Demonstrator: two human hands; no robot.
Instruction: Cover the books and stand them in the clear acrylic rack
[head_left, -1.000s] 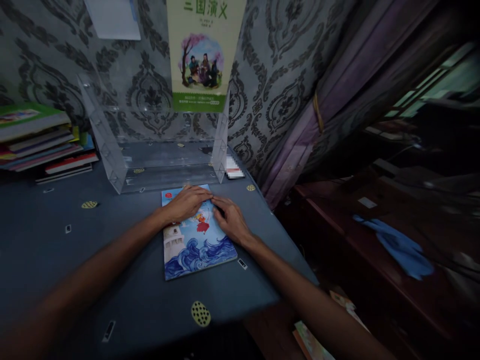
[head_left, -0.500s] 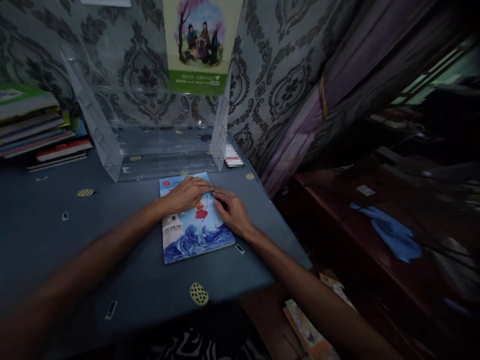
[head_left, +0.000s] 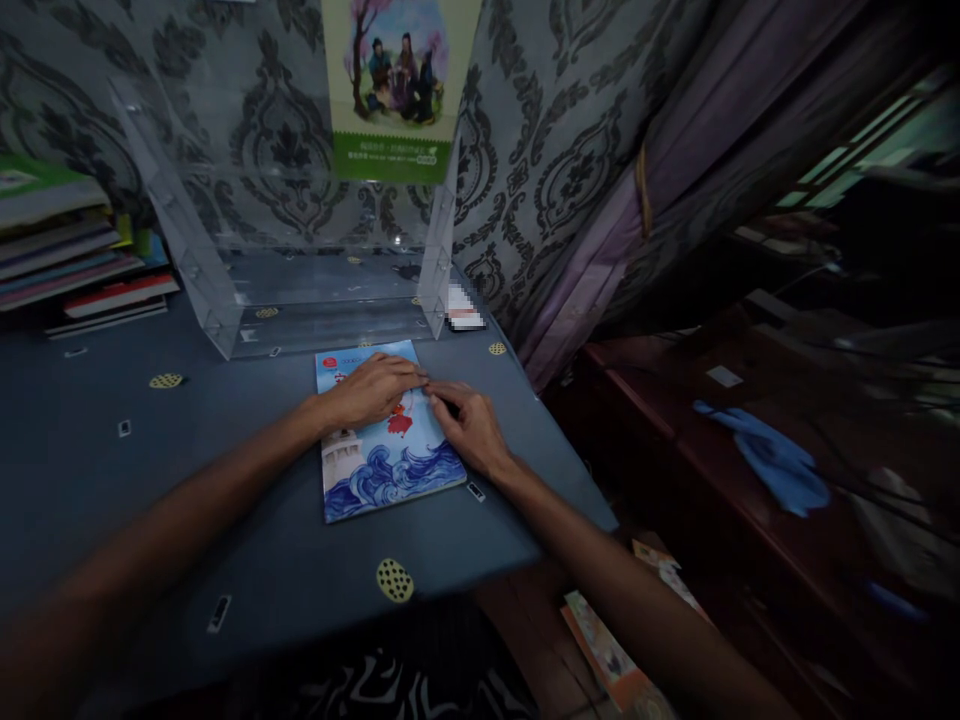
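A thin picture book (head_left: 397, 470) lies on the table, its cover showing blue waves, a white building and a small red figure. My left hand (head_left: 371, 388) rests flat across the upper cover, fingers stretched toward the right edge. At that right edge is my right hand (head_left: 471, 428), its fingers bent and its thumb close beside them, seemingly pinching the book's edge. The fingertips of both hands nearly meet. Part of the cover's title is hidden under my left hand.
Behind the book stands a clear acrylic rack (head_left: 217, 320) holding a green-bordered book (head_left: 390, 155). Stacked books (head_left: 60, 240) sit at the left. The patterned blue tabletop (head_left: 247, 480) ends at the right, beyond which a blue cloth (head_left: 772, 460) lies on a dark red surface.
The view has shifted slightly, so everything sits a little higher and further left. Both hands keep nearly the same place on the book.
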